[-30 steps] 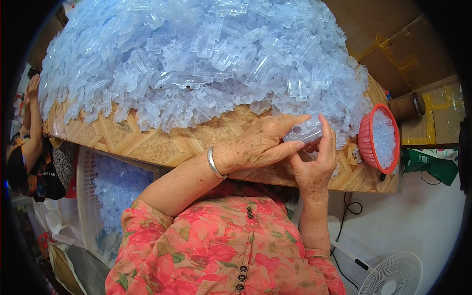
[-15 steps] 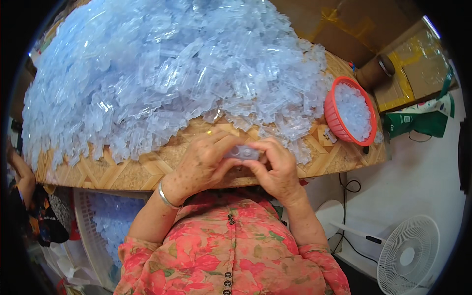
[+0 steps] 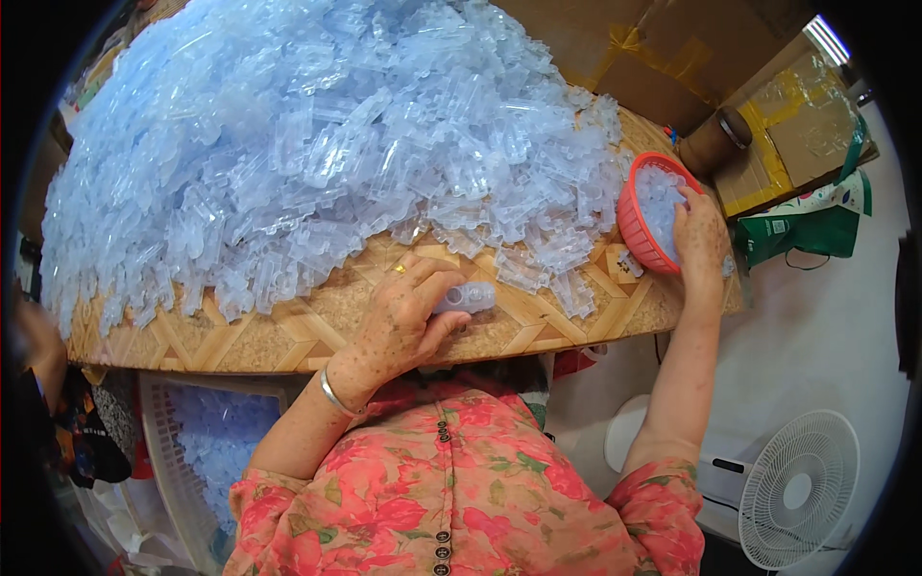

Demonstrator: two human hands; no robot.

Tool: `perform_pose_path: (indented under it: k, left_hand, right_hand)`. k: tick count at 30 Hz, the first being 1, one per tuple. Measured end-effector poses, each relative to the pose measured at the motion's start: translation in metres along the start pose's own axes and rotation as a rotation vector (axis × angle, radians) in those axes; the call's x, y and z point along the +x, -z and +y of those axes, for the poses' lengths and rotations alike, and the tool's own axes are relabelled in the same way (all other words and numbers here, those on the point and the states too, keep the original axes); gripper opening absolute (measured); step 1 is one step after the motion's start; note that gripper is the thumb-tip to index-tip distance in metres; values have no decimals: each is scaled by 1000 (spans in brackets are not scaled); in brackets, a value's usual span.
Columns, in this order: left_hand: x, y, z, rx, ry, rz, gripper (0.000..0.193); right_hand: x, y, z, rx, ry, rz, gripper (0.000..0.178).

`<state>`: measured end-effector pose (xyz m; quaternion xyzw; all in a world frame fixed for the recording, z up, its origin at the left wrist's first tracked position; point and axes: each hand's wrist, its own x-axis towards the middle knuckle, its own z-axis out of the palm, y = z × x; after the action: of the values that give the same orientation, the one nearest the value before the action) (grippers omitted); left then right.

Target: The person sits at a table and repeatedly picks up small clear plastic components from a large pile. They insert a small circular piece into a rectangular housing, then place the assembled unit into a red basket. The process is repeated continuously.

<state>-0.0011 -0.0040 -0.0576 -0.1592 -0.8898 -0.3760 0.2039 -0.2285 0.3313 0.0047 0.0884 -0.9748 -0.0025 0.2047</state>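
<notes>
My left hand [image 3: 408, 312] is closed around one end of a translucent plastic piece [image 3: 468, 297] with round shapes along it, held low over the near edge of the table. A ring and a bracelet are on this arm. Far to the right, my right hand [image 3: 701, 230] reaches over the rim of a red plastic basket [image 3: 634, 226], its fingers curled down at small translucent pieces [image 3: 658, 197]. Whatever lies between these fingertips is too small to make out. A large pile of clear plastic pieces [image 3: 327, 144] spreads beyond both hands.
Cardboard boxes [image 3: 663, 77] and a brown jar [image 3: 715, 141] stand behind the basket. A green bag [image 3: 807, 235] hangs at the right. A white fan [image 3: 797, 490] stands lower right. A crate of pieces [image 3: 158, 422] sits below the table's left side. Another person's arm [image 3: 38, 346] shows at far left.
My right hand has left the plastic piece and moved right to the red basket. My left hand still holds the piece in nearly the same place. The view has shifted slightly.
</notes>
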Motion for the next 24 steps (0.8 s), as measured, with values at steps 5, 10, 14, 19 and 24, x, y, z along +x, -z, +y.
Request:
perform_pose_path:
  k: [5, 10, 14, 19, 24]
  left_hand:
    - [-8, -2, -1, -15, 17, 46, 51]
    - [-12, -3, -2, -13, 40, 37, 54]
    - [-12, -1, -1, -26, 50, 37, 54]
    - [-13, -4, -3, -16, 42, 64, 54]
    - [-14, -4, -5, -6, 42, 55, 53]
  right_hand:
    - [16, 0, -4, -100, -91, -167, 35]
    - [18, 5, -3, 33, -69, -196, 33]
    - [25, -4, 0, 54, -52, -152, 30]
    - [30, -11, 17, 218, 77, -187, 24]
    - [22, -11, 13, 239, 113, -147, 20]
